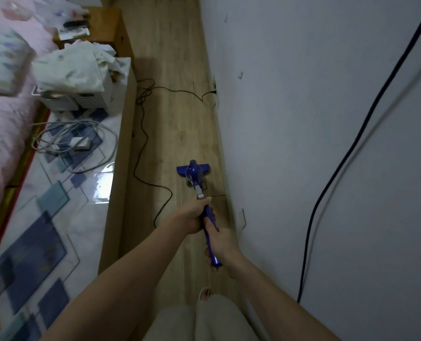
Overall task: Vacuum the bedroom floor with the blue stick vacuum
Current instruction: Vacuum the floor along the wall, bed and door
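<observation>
Down on the wooden floor (170, 134), the blue vacuum (194, 174) rests its head flat, near the white wall (290, 119) on the right. Its stick slants back up to the person. Both hands are clenched around the handle: the left hand (192, 216) grips higher up, just below the grey collar, and the right hand (221, 238) wraps the lower end. A black cord (143, 134) trails over the floor from near the hands, loops, and runs to the wall's base. Left of the floor strip stands a bed (57, 193) with a patterned cover, carrying a coil of grey cable (71, 141) and a white basket (81, 98) with crumpled cloth on top.
</observation>
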`<state>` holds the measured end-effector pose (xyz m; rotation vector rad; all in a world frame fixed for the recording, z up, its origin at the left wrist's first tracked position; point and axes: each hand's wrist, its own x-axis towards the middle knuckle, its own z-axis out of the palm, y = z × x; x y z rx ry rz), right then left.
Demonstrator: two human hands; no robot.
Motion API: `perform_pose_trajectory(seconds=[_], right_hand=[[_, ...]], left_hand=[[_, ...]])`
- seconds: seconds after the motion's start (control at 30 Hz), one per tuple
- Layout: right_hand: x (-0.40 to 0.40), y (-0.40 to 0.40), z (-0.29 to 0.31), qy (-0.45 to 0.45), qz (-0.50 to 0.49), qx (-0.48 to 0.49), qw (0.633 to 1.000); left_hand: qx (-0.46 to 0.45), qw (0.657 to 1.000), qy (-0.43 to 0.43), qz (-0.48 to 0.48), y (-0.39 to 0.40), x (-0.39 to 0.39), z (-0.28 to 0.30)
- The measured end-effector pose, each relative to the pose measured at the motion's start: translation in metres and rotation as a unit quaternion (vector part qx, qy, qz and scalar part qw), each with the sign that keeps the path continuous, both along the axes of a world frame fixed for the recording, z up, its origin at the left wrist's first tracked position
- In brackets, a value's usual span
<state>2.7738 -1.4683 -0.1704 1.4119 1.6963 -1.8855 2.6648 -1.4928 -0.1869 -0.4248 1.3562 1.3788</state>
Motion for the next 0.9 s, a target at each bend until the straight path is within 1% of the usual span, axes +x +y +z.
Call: perform_pose_trajectory(seconds=[0.23, 0.37, 0.47, 0.57, 0.67, 0.73, 0.9], right_hand=[[0.023, -0.037, 0.036, -0.031, 0.015, -0.023, 0.999], [0.048, -0.074, 0.047, -0.055, 0.016, -0.01, 0.998], [0.066, -0.099, 0.063, -0.059, 0.017, -0.021, 0.998], [0.083, -0.114, 0.085, -0.053, 0.029, -0.032, 0.998], [0.094, -0.123, 0.095, -0.056, 0.035, -0.022, 0.998], [0.095, -0.131, 0.095, -0.065, 0.028, -0.002, 0.997], [0.086, -0.159, 0.084, -0.035, -0.038, -0.017, 0.999]], left_hand=[[-0.008, 0.999, -0.026, -0.018, -0.04, 0.02, 0.024], [-0.013, 0.998, -0.054, -0.033, -0.078, 0.043, 0.043], [-0.024, 0.996, -0.072, -0.042, -0.104, 0.06, 0.055], [-0.05, 0.994, -0.079, -0.054, -0.119, 0.072, 0.056], [-0.044, 0.991, -0.096, -0.077, -0.13, 0.08, 0.059], [-0.036, 0.99, -0.106, -0.088, -0.137, 0.079, 0.059], [-0.028, 0.987, -0.107, -0.117, -0.153, 0.065, 0.058]])
